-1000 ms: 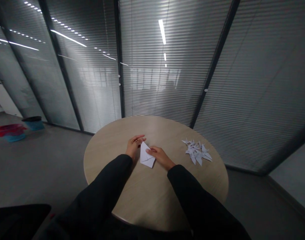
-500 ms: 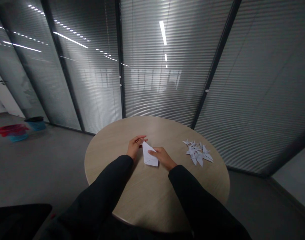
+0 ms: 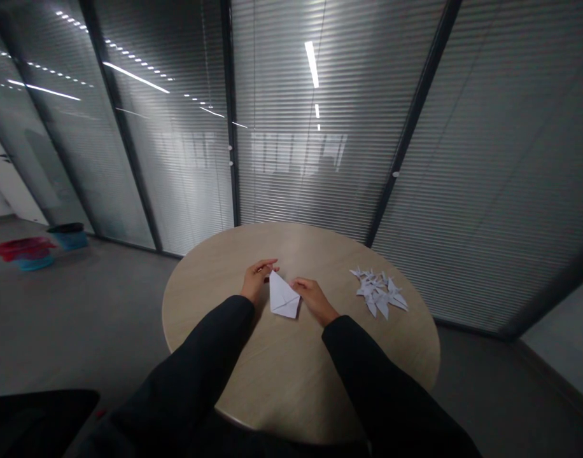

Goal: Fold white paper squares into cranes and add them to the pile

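A folded white paper (image 3: 284,298) with visible creases is held between both hands above the round wooden table (image 3: 272,375). My left hand (image 3: 259,277) is at its upper left corner, fingers closed on that tip, with one finger reaching out past it. At the paper's right edge, my right hand (image 3: 313,298) pinches it between thumb and fingers. Several folded white paper pieces (image 3: 378,292) with pointed ends lie in a pile on the table's right side.
Behind the table runs a glass partition (image 3: 315,178) with blinds and dark frames. On the floor at the far left stand a blue bin (image 3: 69,236) and another one with a red liner (image 3: 21,249). A black object (image 3: 38,420) shows at the lower left.
My right thumb has moved off the paper's face to its right edge, uncovering the creases. The paper has shifted slightly left.
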`<state>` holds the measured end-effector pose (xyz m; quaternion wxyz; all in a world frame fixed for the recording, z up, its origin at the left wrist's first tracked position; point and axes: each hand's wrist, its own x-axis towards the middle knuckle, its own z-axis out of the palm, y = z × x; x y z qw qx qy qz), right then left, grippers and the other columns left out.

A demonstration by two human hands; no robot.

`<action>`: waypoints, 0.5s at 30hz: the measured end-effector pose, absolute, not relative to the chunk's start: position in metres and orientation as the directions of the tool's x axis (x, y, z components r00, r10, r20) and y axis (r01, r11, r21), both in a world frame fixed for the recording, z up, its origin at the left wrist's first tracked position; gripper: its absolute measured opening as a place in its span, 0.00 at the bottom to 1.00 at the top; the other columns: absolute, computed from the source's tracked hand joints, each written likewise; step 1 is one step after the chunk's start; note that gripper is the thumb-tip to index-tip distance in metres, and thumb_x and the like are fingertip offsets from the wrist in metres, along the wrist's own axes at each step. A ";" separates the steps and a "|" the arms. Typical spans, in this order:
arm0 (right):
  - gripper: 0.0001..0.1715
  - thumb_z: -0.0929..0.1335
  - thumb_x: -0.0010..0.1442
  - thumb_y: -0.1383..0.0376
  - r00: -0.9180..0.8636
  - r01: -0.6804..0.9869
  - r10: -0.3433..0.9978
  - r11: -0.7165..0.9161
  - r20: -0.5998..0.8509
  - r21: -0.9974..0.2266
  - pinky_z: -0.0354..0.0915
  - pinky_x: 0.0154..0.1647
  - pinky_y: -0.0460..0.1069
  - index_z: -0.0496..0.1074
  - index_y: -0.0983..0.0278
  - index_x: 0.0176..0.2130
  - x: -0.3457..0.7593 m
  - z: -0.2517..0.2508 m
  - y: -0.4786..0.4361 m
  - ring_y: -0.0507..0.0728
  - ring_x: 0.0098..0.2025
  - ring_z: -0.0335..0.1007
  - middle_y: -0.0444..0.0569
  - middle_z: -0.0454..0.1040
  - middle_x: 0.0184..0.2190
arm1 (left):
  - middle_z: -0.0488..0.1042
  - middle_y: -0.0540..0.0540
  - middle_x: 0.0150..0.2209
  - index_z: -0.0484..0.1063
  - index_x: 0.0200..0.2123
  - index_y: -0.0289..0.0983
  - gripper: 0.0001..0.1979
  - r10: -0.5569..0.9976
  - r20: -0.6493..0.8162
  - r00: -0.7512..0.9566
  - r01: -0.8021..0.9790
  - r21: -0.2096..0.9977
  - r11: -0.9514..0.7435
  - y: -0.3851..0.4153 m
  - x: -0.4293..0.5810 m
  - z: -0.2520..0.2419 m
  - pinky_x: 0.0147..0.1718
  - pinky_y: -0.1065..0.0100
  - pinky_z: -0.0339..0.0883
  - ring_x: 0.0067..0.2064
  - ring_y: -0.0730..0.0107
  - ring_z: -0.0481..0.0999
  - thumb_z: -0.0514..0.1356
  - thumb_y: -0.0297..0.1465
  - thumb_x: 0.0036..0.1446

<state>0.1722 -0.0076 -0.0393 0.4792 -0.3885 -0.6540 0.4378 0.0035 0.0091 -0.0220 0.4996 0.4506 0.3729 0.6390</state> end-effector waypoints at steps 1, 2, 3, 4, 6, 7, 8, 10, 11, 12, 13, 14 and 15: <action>0.20 0.68 0.52 0.51 -0.246 0.093 0.927 0.315 0.285 -0.945 0.58 0.30 0.46 0.72 0.66 0.28 0.172 -0.040 -0.007 0.53 0.28 0.64 0.45 0.70 0.25 | 0.78 0.38 0.33 0.78 0.37 0.33 0.18 0.973 0.204 -0.104 -0.305 0.925 -0.227 0.009 0.004 -0.022 0.33 0.64 0.65 0.41 0.56 0.77 0.65 0.36 0.43; 0.20 0.68 0.52 0.51 -0.255 0.093 0.927 0.307 0.275 -0.947 0.59 0.29 0.46 0.73 0.66 0.28 0.172 -0.041 -0.007 0.53 0.28 0.64 0.45 0.70 0.24 | 0.78 0.38 0.32 0.78 0.37 0.33 0.17 0.972 0.206 -0.118 -0.311 0.922 -0.233 0.008 0.004 -0.021 0.33 0.65 0.64 0.41 0.56 0.77 0.64 0.36 0.43; 0.20 0.69 0.52 0.51 -0.265 0.092 0.929 0.291 0.258 -0.952 0.59 0.29 0.46 0.73 0.66 0.28 0.172 -0.042 -0.007 0.53 0.28 0.64 0.45 0.70 0.24 | 0.78 0.38 0.32 0.78 0.37 0.33 0.17 0.970 0.205 -0.135 -0.319 0.917 -0.238 0.008 0.004 -0.019 0.33 0.65 0.64 0.41 0.56 0.77 0.64 0.35 0.43; 0.20 0.69 0.51 0.50 -0.275 0.090 0.931 0.273 0.240 -0.958 0.60 0.28 0.46 0.73 0.66 0.29 0.172 -0.043 -0.006 0.53 0.28 0.65 0.45 0.71 0.24 | 0.78 0.39 0.32 0.78 0.37 0.33 0.17 0.968 0.200 -0.152 -0.329 0.913 -0.240 0.007 0.004 -0.018 0.33 0.65 0.64 0.41 0.56 0.77 0.64 0.35 0.43; 0.20 0.69 0.50 0.51 -0.284 0.097 0.936 0.245 0.209 -0.965 0.62 0.28 0.47 0.73 0.66 0.29 0.172 -0.045 -0.005 0.53 0.27 0.66 0.46 0.72 0.25 | 0.78 0.39 0.32 0.77 0.38 0.33 0.17 0.968 0.181 -0.173 -0.346 0.909 -0.231 0.006 0.002 -0.016 0.33 0.65 0.64 0.41 0.57 0.77 0.63 0.34 0.43; 0.20 0.69 0.50 0.51 -0.278 0.112 0.939 0.242 0.203 -0.964 0.62 0.28 0.47 0.73 0.66 0.29 0.173 -0.045 -0.004 0.53 0.27 0.66 0.46 0.73 0.25 | 0.78 0.39 0.33 0.77 0.39 0.32 0.18 0.970 0.166 -0.177 -0.356 0.908 -0.220 0.006 0.001 -0.016 0.34 0.65 0.64 0.41 0.58 0.77 0.63 0.33 0.43; 0.19 0.69 0.50 0.52 -0.263 0.139 0.943 0.247 0.205 -0.959 0.62 0.28 0.47 0.73 0.66 0.29 0.174 -0.045 -0.003 0.52 0.26 0.66 0.46 0.73 0.25 | 0.78 0.39 0.33 0.77 0.40 0.32 0.18 0.973 0.151 -0.177 -0.365 0.907 -0.207 0.007 0.000 -0.016 0.35 0.65 0.65 0.41 0.59 0.77 0.63 0.33 0.43; 0.16 0.68 0.52 0.54 -0.218 0.210 0.948 0.277 0.232 -0.938 0.62 0.27 0.47 0.73 0.66 0.27 0.176 -0.044 -0.002 0.52 0.25 0.66 0.46 0.73 0.23 | 0.77 0.40 0.32 0.76 0.42 0.33 0.20 0.978 0.127 -0.164 -0.378 0.908 -0.181 0.009 -0.001 -0.019 0.36 0.64 0.65 0.39 0.61 0.77 0.63 0.33 0.44; 0.15 0.67 0.52 0.56 -0.199 0.249 0.947 0.297 0.252 -0.922 0.62 0.28 0.47 0.73 0.66 0.27 0.178 -0.043 -0.001 0.52 0.25 0.66 0.46 0.73 0.23 | 0.77 0.41 0.32 0.75 0.43 0.33 0.20 0.980 0.124 -0.157 -0.374 0.911 -0.175 0.011 -0.001 -0.021 0.36 0.63 0.66 0.38 0.62 0.76 0.63 0.33 0.44; 0.14 0.67 0.53 0.57 -0.186 0.286 0.944 0.317 0.272 -0.904 0.62 0.28 0.47 0.73 0.65 0.26 0.179 -0.043 -0.001 0.53 0.25 0.66 0.46 0.73 0.23 | 0.76 0.41 0.31 0.75 0.43 0.34 0.20 0.981 0.125 -0.145 -0.357 0.918 -0.170 0.013 -0.002 -0.023 0.36 0.63 0.66 0.37 0.62 0.76 0.63 0.33 0.45; 0.14 0.67 0.53 0.58 -0.179 0.318 0.940 0.333 0.289 -0.888 0.62 0.29 0.47 0.73 0.65 0.25 0.180 -0.042 0.000 0.53 0.26 0.67 0.46 0.73 0.23 | 0.75 0.42 0.31 0.75 0.43 0.34 0.19 0.980 0.142 -0.141 -0.326 0.928 -0.182 0.015 -0.002 -0.025 0.36 0.62 0.67 0.36 0.62 0.76 0.63 0.33 0.46; 0.13 0.66 0.54 0.59 -0.178 0.343 0.938 0.342 0.297 -0.875 0.62 0.29 0.47 0.72 0.65 0.24 0.182 -0.042 0.000 0.53 0.26 0.67 0.46 0.73 0.23 | 0.74 0.43 0.30 0.75 0.42 0.34 0.17 0.977 0.164 -0.138 -0.271 0.942 -0.197 0.017 -0.002 -0.027 0.37 0.61 0.67 0.36 0.62 0.75 0.63 0.33 0.46; 0.13 0.66 0.54 0.59 -0.177 0.363 0.938 0.342 0.297 -0.867 0.62 0.29 0.47 0.72 0.65 0.24 0.183 -0.042 0.001 0.53 0.26 0.67 0.46 0.73 0.23 | 0.74 0.43 0.31 0.75 0.40 0.34 0.15 0.971 0.196 -0.134 -0.184 0.958 -0.219 0.018 -0.003 -0.029 0.38 0.59 0.68 0.37 0.61 0.75 0.62 0.31 0.46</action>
